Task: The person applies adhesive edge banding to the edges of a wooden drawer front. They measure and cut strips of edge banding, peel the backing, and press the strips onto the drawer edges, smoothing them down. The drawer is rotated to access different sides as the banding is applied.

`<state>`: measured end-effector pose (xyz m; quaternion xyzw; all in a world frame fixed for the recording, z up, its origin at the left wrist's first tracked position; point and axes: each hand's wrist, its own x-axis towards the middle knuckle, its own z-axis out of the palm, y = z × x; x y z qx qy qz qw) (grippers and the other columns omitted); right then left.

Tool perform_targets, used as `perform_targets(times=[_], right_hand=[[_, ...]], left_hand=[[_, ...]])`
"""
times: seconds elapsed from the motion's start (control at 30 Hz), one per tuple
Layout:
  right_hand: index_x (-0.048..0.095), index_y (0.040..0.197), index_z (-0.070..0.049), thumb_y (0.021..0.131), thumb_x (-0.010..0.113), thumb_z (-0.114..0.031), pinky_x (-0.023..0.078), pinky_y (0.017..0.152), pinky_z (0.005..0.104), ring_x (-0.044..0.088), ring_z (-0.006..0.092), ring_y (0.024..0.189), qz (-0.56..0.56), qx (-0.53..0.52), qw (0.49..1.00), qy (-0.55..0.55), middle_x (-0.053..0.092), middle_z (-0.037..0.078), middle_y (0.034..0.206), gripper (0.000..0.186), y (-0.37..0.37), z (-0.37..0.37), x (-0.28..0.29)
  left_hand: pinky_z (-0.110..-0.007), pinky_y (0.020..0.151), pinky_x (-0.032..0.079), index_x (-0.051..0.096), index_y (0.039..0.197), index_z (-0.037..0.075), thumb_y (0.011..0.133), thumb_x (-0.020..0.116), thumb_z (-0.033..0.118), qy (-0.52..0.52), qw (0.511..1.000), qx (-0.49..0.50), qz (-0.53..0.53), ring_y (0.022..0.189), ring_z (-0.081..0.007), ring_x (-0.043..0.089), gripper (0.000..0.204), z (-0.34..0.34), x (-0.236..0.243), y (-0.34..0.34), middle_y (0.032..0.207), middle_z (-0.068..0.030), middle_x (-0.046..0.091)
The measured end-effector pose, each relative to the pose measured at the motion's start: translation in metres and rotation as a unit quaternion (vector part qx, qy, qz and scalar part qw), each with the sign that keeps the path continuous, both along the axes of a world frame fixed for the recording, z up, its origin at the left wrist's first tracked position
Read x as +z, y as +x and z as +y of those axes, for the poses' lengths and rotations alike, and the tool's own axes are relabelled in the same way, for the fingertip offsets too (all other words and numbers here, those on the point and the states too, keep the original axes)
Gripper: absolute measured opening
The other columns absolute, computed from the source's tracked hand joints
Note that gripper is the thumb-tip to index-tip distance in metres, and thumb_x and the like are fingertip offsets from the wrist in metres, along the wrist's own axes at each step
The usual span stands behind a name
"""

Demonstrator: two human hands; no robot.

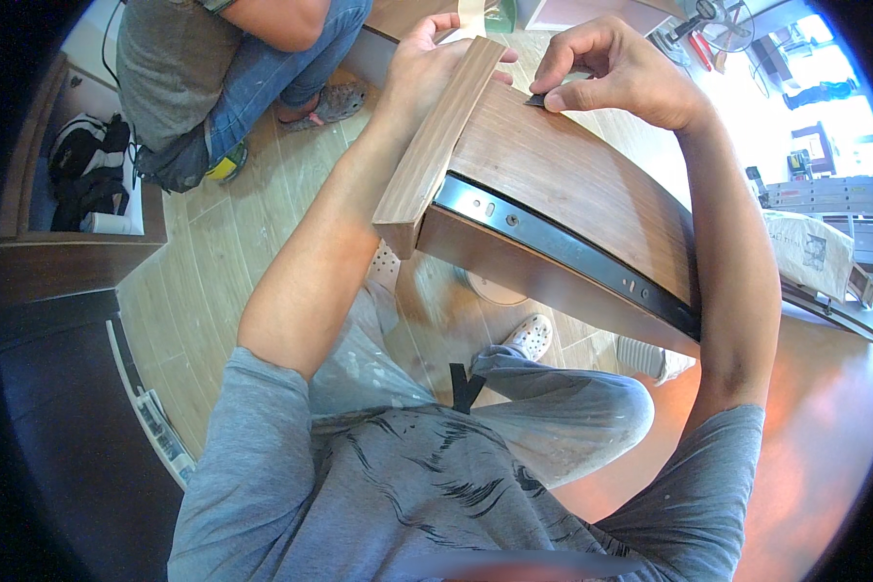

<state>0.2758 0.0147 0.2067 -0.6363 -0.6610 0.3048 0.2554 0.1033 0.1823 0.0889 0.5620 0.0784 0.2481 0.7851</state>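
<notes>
A wood-grain drawer (572,160) is tilted in front of me, with a metal slide rail (543,238) along its side and a front panel (436,145) at its left end. My left hand (427,73) grips the far part of that panel. Its fingertips show past the panel, while the rest of the fingers are hidden. My right hand (621,78) is closed in a pinch at the drawer's far edge. Between thumb and finger is a small dark flat piece (536,100), possibly a blade, against the wood surface.
Another person (233,87) crouches at the far left. An open cabinet (87,223) with bags stands at the left. A round pale object (495,287) lies on the floor below the drawer. At the far right are a fan (723,24) and a wrapped white package (810,252).
</notes>
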Motion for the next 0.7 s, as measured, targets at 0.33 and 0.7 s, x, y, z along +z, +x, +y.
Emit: perform_targets(times=[0.33,0.7], right_hand=[[0.081,0.089,-0.008,0.082,0.088,-0.016,0.055,0.102,0.0314,0.072,0.016,0.092,0.002,-0.019,1.0,-0.003,0.078,0.004,0.095,0.012,-0.002,-0.002,-0.002],[0.081,0.089,-0.007,0.082,0.087,-0.011,0.055,0.101,0.0315,0.072,0.0156,0.092,0.006,-0.015,1.0,0.0,0.078,0.004,0.096,0.01,-0.003,-0.001,-0.003]], left_hand=[[-0.039,0.082,0.068,0.036,0.145,-0.005,0.1,0.074,0.026,-0.014,1.0,-0.012,-0.004,0.104,-0.032,0.077,0.066,-0.001,0.002,0.0,0.128,-0.032,0.069],[-0.039,0.081,0.068,0.035,0.144,-0.004,0.1,0.075,0.02,-0.042,0.998,-0.039,-0.032,0.104,-0.0331,0.077,0.065,0.02,-0.026,0.011,0.13,-0.0322,0.068]])
